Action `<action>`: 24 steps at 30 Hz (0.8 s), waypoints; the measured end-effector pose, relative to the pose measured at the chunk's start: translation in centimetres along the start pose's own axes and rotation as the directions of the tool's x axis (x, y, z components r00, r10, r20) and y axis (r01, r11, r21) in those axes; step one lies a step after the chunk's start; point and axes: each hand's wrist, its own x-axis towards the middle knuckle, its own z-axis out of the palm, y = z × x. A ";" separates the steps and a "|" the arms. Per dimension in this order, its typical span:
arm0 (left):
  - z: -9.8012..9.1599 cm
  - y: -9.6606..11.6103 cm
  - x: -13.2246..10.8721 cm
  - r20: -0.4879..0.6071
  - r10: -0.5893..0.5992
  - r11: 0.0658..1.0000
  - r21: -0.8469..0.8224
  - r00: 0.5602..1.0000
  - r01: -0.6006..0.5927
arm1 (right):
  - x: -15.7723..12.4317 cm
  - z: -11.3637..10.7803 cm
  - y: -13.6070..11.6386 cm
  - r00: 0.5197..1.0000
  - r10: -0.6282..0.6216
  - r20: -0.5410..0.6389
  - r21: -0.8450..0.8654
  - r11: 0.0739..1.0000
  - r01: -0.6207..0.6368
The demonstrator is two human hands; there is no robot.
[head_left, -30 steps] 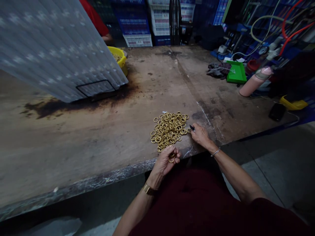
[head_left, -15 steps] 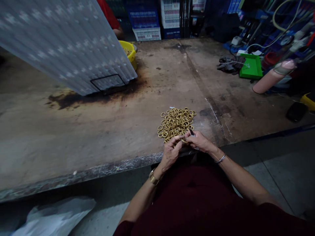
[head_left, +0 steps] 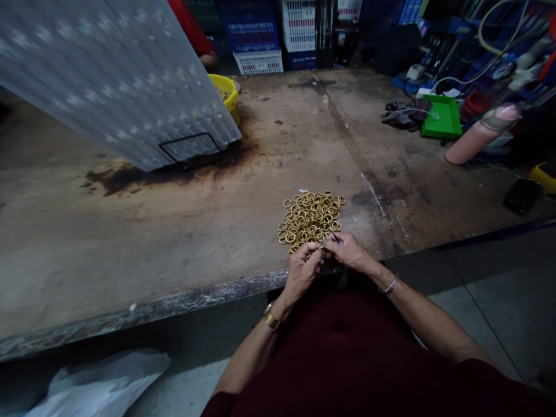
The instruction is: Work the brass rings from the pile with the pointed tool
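Your left hand (head_left: 300,273) and right hand (head_left: 351,253) meet, pinching gold ring (head_left: 322,248); right also grips dark tool (head_left: 336,238). Ring pile (head_left: 310,215) just beyond, green tray (head_left: 447,123) farther right.

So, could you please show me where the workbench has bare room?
The widest patch lies left of the ring pile, between the grey panel and the near edge of the workbench. Another lies beyond the pile, between that panel and the dark bundle. It is crowded at the pile's near side, by left hand and right hand, and around the pink bottle.
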 end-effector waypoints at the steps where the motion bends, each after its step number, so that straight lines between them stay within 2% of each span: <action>1: 0.0 0.0 -0.1 0.030 -0.041 0.999 -0.022 0.999 0.042 | 0.1 0.1 0.1 1.000 -0.011 -0.007 -0.013 1.000 0.011; 5: -0.1 -0.3 -0.4 0.108 -0.114 0.983 -0.135 0.988 0.128 | 0.2 0.5 0.7 1.000 -0.010 0.002 0.028 1.000 0.010; 9: -0.1 -0.5 -0.4 0.109 -0.105 0.970 -0.206 0.988 0.126 | 0.4 0.5 1.0 0.998 0.034 -0.048 0.072 0.997 -0.030; 13: -0.2 -0.6 -0.4 0.062 -0.087 0.982 -0.161 0.994 0.096 | 0.2 0.4 1.2 0.986 -0.108 -0.125 -0.157 0.984 0.088; 16: -0.1 -0.5 -0.4 0.040 -0.048 0.993 -0.107 0.998 0.052 | -0.3 0.5 1.1 0.976 -0.212 -0.051 -0.394 0.902 0.175; 20: 0.3 0.0 -0.7 0.029 -0.009 0.999 -0.032 1.000 0.010 | -0.8 0.7 1.1 0.979 -0.181 0.096 -0.622 0.756 0.201; 22: 0.4 0.2 -1.1 0.038 -0.009 1.000 -0.016 0.999 0.010 | -0.7 0.5 1.3 0.985 -0.135 0.110 -0.683 0.709 0.173; 24: 0.4 0.4 -1.4 0.069 -0.027 0.999 -0.022 0.997 0.029 | -0.4 -0.1 1.6 0.994 -0.088 0.062 -0.738 0.667 0.105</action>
